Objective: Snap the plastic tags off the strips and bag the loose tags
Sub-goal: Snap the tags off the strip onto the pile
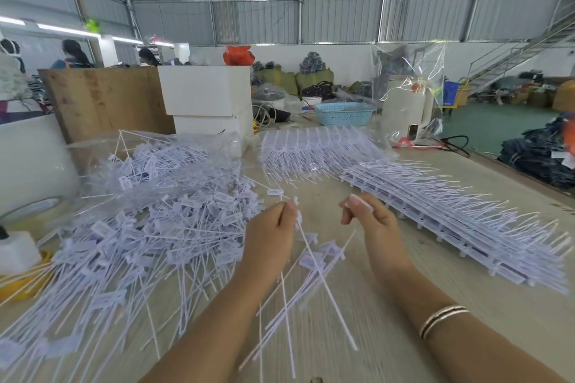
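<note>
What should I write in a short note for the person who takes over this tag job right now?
Left hand: pinches a thin strip that hangs down toward the table.
Right hand: fingers curled, tips pinched; whether the grip has a tag in it is too blurred to tell.
Loose tags: a big pile on the left, part of it on a clear bag.
Full strips: stacked on the right, a second stack behind.
Done: many tags snapped off.
Left: both stacks to snap, most of the pile to bag.
</note>
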`<state>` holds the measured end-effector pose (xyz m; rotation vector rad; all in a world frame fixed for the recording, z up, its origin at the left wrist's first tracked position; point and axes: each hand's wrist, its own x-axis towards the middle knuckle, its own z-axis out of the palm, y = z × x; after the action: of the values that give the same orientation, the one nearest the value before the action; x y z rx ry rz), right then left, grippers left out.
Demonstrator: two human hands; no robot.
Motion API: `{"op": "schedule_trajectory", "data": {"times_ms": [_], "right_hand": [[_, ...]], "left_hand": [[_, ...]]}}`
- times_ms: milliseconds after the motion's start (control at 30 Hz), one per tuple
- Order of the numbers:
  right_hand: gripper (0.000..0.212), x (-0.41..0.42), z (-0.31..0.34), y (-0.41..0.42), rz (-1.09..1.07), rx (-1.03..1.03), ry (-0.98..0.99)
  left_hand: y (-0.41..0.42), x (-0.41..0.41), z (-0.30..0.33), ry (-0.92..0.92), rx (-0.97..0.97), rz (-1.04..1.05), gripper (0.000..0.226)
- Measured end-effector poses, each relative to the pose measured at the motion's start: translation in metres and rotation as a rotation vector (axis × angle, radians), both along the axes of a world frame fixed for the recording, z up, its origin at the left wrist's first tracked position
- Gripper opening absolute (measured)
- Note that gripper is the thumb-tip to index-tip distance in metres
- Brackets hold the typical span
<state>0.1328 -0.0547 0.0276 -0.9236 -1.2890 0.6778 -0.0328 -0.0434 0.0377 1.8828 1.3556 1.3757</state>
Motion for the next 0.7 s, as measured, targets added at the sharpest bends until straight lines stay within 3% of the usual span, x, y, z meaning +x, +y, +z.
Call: {"op": "schedule_trajectory", "data": {"times_ms": [100, 200, 267, 300, 400, 567, 700], "right_hand": [[0.024, -0.001, -0.005, 0.002, 0.024, -0.19, -0.198], [0.01, -0.012, -0.008, 0.009, -0.169, -0.296, -0.587], [0.024, -0.018, -0.011, 0.009, -0.242, -0.336, -0.761], [0.032, -0.017, -0.011, 0.008, -0.241, -0.308, -0.74], [0.013, -0.016, -0.006, 0.001, -0.102, -0.143, -0.463], [0.025, -0.02, -0.004, 0.001, 0.084, -0.111, -0.516], [0.026, -0.012, -0.005, 0.004, 0.089, -0.106, -0.24]], "left_hand": [[-0.008, 0.004, 0.001, 0.11, 0.108, -0.012, 0.04], [-0.014, 0.011, 0.0, 0.223, 0.171, -0.023, 0.031], [-0.014, 0.011, -0.001, 0.253, 0.167, -0.038, 0.018], [-0.013, 0.011, -0.001, 0.25, 0.143, -0.043, 0.016], [-0.012, 0.011, -0.003, 0.216, 0.098, -0.057, 0.025], [-0.006, 0.01, -0.005, 0.239, 0.112, -0.059, 0.016], [0.001, -0.001, -0.005, 0.471, 0.208, 0.103, 0.014]]}}
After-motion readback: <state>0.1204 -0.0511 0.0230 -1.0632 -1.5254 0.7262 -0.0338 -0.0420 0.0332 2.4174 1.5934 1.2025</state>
